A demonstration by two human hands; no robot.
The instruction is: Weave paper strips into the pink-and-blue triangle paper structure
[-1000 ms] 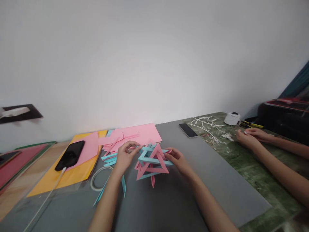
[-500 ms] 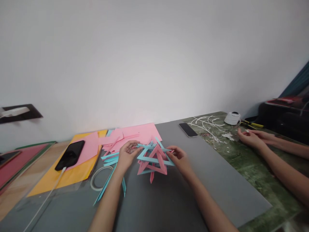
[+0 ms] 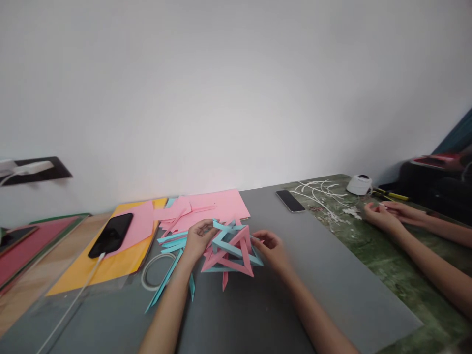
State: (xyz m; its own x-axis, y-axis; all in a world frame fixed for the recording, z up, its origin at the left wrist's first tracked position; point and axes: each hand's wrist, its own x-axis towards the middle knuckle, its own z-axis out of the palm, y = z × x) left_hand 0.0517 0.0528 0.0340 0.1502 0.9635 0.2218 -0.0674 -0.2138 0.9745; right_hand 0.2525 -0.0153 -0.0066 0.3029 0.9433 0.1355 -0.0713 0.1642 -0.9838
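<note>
A model of interlocked pink and light-blue folded paper strips [image 3: 231, 248] is held between my two hands over the grey mat [image 3: 236, 319]. My left hand [image 3: 200, 239] grips its left side, thumb and fingers closed on the paper. On the right, my right hand [image 3: 271, 250] pinches the model's edge, with a bit of pink showing by the fingertips. Several loose light-blue folded strips [image 3: 173, 240] and a roll of tape [image 3: 144, 275] lie left of my left forearm.
Pink paper sheets [image 3: 224, 201] lie behind the model. A phone on a cable [image 3: 111, 235] rests on pink and orange paper at left; another phone [image 3: 290, 201] lies at right. A co-worker's hands [image 3: 387, 216] are near white strings [image 3: 313, 189] and a white spool [image 3: 359, 185].
The paper model has been turned and tilted in my hands, so its faces show at another angle. The view has shifted slightly. Both hands still hold it.
</note>
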